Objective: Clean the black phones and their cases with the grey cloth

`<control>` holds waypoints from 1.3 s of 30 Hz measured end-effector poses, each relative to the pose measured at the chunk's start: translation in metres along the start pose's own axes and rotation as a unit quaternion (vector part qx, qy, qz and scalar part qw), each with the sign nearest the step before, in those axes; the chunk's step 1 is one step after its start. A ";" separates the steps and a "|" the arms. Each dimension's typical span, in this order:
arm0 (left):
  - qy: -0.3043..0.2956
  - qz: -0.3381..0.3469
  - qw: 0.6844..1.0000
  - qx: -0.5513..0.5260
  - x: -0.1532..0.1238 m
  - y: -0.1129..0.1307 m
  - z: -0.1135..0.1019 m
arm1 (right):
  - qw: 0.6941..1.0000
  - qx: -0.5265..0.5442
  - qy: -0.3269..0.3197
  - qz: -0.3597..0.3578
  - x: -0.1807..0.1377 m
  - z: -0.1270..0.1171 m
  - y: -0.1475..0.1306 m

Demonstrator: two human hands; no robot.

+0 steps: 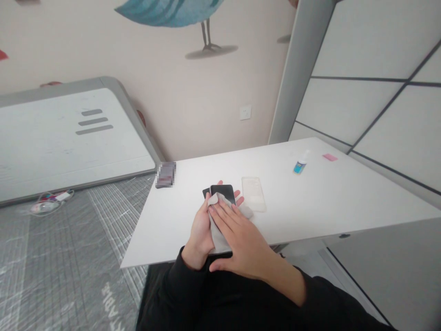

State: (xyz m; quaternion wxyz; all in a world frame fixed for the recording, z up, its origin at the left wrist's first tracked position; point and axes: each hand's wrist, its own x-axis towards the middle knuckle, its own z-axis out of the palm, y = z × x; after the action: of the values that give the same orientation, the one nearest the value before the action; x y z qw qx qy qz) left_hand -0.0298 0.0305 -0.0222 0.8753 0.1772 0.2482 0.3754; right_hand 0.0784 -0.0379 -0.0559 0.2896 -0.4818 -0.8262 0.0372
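My left hand (201,230) cradles a black smartphone (224,189) from beneath, the fingertips showing past its far right edge. A light grey cloth (217,232) lies over most of the phone. On top of the cloth my right hand (237,232) rests flat, fingers stretched out and thumb spread away from them. Beyond the phone's left corner a small dark piece (206,191) sticks out; I cannot tell whether it belongs to the phone. To the right, a clear phone case (254,194) lies flat on the white table (165,225).
Farther right on the table stand a small bottle with a blue label (300,165) and a pink slip (330,157). A dark, blurred-out object (166,174) sits at the far left corner. A whiteboard-like panel (69,151) leans on the wall, near cables (48,204) on the floor.
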 end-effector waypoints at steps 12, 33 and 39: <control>-0.017 -0.026 0.999 0.008 -0.010 0.002 -0.008 | 0.995 -0.085 0.011 0.048 -0.021 -0.003 0.013; 0.000 0.050 0.999 0.007 -0.009 0.014 -0.006 | 0.998 -0.051 -0.024 0.013 -0.031 0.001 -0.011; 0.012 -0.012 1.000 0.010 -0.008 -0.006 -0.004 | 0.990 -0.100 0.017 0.096 0.001 -0.005 0.021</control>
State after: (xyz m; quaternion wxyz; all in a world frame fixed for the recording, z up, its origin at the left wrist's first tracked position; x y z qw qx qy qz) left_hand -0.0330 0.0210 -0.0258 0.8747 0.1788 0.2645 0.3646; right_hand 0.0972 -0.0266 -0.0584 0.2487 -0.5861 -0.7707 -0.0261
